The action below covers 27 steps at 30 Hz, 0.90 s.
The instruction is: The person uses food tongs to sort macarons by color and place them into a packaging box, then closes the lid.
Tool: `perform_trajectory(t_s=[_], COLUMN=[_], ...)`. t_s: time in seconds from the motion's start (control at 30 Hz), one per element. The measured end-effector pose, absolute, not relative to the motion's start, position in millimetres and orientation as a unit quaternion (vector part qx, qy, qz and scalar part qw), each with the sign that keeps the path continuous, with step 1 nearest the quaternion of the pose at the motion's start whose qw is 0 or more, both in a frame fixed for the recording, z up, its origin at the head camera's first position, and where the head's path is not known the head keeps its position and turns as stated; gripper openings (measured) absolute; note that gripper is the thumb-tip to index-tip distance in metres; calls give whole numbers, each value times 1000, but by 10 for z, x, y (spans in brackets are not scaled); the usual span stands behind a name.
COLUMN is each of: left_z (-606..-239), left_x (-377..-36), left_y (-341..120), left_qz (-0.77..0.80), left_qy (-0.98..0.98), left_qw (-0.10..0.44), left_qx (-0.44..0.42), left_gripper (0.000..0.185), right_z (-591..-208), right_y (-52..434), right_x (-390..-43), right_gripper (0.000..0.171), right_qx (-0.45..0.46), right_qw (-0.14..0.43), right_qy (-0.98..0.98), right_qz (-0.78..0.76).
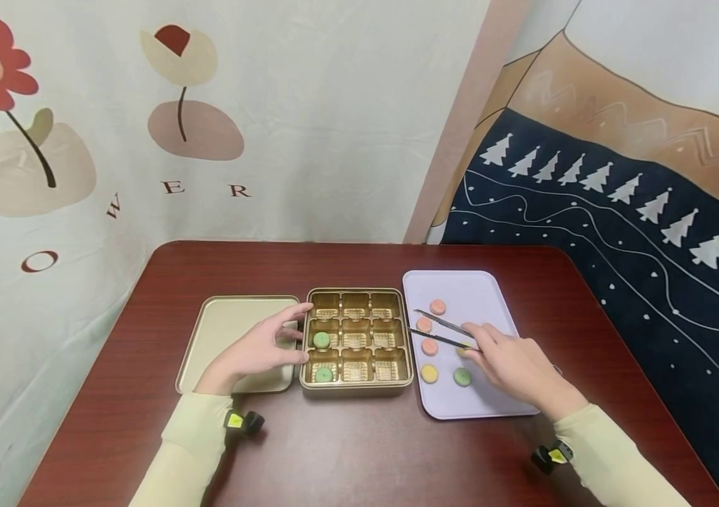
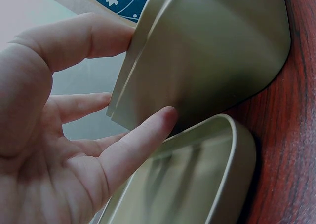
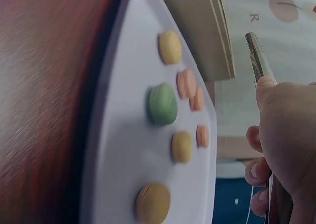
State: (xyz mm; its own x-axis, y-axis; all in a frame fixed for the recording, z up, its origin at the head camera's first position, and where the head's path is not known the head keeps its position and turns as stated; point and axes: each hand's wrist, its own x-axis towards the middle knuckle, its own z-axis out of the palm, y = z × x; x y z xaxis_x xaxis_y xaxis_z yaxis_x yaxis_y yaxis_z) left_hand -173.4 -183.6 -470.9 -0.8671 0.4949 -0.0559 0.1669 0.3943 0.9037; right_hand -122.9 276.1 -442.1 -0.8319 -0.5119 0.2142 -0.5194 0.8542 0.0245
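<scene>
left hand [image 1: 264, 346]: fingers relaxed, touching the left wall of the gold tin [image 1: 355, 385], palm over the lid [image 1: 216, 331] | right hand [image 1: 517, 366]: pinching tweezers [image 1: 440, 331], tips apart just over the lilac tray [image 1: 492, 405] by the pink candy [image 1: 424, 324] | tin has two green candies [image 1: 322, 340] in its left column

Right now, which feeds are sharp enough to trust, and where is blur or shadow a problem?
Head view: evenly lit and sharp; the box, the tweezers and the lilac tray read clearly, with wide-angle bending at the edges. Left wrist view: dim, the left hand soft and close to the lens. Right wrist view: tabletop smeared, sweets slightly soft, right hand in shadow.
</scene>
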Motion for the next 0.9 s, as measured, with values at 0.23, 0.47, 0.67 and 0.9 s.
perform_trajectory(t_s=[0.23, 0.47, 0.67, 0.9], left_z=[-4697, -4716, -4723, -4715], left_x=[-1738, -1736, -1735, -1753], left_y=[-1838, -1830, -1838, -1844], left_qz=[511, 511, 509, 507], left_qy=[820, 820, 821, 823], left_qw=[162, 167, 168, 166], left_qx=[199, 196, 197, 195], left_gripper=[96, 95, 95, 97], right_z=[-4466, -4490, -4473, -4500], right_y=[2936, 3086, 3213, 3315], right_x=[-1104, -984, -857, -743], right_gripper=[53, 52, 54, 50], right_qx=[244, 225, 205, 210], right_qw=[94, 80, 63, 73], right_qy=[-965, -971, -977, -975], right_qz=[17, 11, 16, 18])
